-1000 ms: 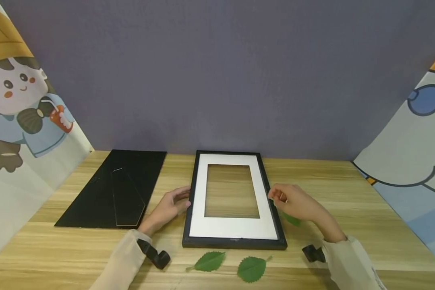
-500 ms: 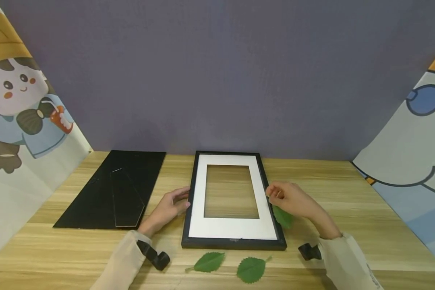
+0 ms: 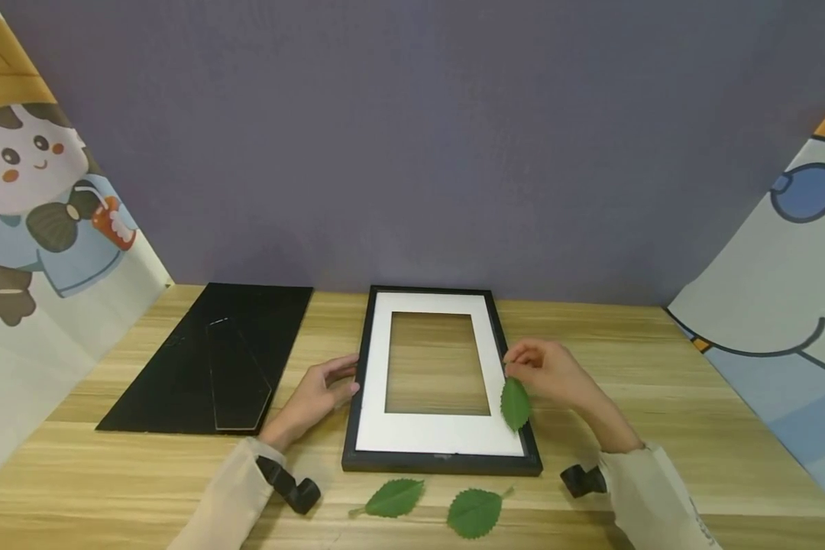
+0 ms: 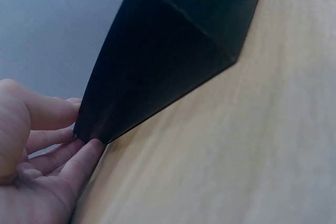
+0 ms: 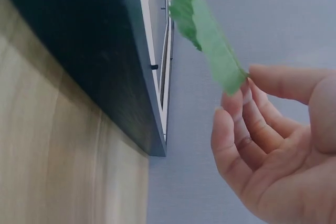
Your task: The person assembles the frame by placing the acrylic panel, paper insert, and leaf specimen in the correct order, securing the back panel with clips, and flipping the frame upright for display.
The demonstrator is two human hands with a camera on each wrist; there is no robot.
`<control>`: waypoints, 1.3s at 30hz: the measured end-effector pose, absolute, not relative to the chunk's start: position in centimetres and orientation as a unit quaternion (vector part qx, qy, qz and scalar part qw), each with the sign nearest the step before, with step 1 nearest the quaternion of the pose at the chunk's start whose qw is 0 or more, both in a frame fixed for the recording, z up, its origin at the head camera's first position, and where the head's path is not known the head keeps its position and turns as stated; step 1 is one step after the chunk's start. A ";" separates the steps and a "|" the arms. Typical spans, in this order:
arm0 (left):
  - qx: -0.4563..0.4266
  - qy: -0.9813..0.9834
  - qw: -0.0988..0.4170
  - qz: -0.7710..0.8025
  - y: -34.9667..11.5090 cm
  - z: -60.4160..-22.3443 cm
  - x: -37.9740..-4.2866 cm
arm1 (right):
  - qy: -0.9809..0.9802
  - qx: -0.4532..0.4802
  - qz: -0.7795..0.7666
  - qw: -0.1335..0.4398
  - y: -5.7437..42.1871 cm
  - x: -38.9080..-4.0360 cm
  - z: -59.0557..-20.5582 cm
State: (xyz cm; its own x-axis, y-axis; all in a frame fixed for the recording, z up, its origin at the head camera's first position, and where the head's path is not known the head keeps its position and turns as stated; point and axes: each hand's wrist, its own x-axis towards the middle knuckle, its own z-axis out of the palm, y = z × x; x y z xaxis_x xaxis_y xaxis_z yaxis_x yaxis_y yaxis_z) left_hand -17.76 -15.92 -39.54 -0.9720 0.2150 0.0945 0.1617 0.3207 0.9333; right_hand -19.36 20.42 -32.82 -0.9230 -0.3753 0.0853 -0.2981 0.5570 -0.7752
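Observation:
My right hand point(image 3: 553, 374) pinches a green leaf point(image 3: 516, 405) by its stem end between thumb and fingertip. The leaf hangs over the right border of a black picture frame point(image 3: 442, 462) in the head view. In the right wrist view that leaf point(image 5: 215, 51) stands out from the fingertips, above the frame's side point(image 5: 105, 51). Inside the frame lies a white mat point(image 3: 440, 434) with a rectangular opening showing wood beneath. With its fingers fairly straight, my left hand point(image 3: 319, 397) touches the frame's left side; the left wrist view has the fingertips point(image 4: 94, 148) against the black edge.
Two more green leaves, a left one point(image 3: 395, 498) and a right one point(image 3: 475, 513), lie in front of the frame. To the left is a black backing board point(image 3: 179, 382) with its stand folded flat. A grey-purple wall point(image 3: 412, 153) rises behind the wooden table point(image 3: 660, 382).
My right hand has shifted slightly left, bringing the leaf from beside the frame to over its right border. The left hand has stayed at the frame's side.

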 end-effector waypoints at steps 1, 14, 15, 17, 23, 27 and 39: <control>0.116 0.813 0.023 0.570 -15.9 -39.5 -17.7 | 0.877 -0.184 -0.441 0.049 20.4 -19.4 -32.9; 0.119 0.817 0.022 0.564 -15.9 -39.4 -17.7 | 0.831 -0.157 -0.528 0.080 20.3 -19.7 -33.4; 0.119 0.818 0.022 0.563 -15.9 -39.4 -17.7 | 0.828 -0.158 -0.532 0.081 20.3 -19.8 -33.5; 0.119 0.818 0.022 0.563 -15.9 -39.4 -17.7 | 0.821 -0.157 -0.543 0.082 20.2 -19.8 -33.6; 0.116 0.818 0.025 0.563 -15.9 -39.3 -17.6 | 0.815 -0.154 -0.554 0.075 19.9 -20.0 -34.1; 0.113 0.818 0.027 0.564 -15.9 -39.3 -17.6 | 0.811 -0.149 -0.561 0.074 19.7 -20.0 -34.4; 0.111 0.812 0.029 0.572 -15.9 -39.4 -17.7 | 0.792 -0.130 -0.590 0.092 19.3 -20.0 -35.0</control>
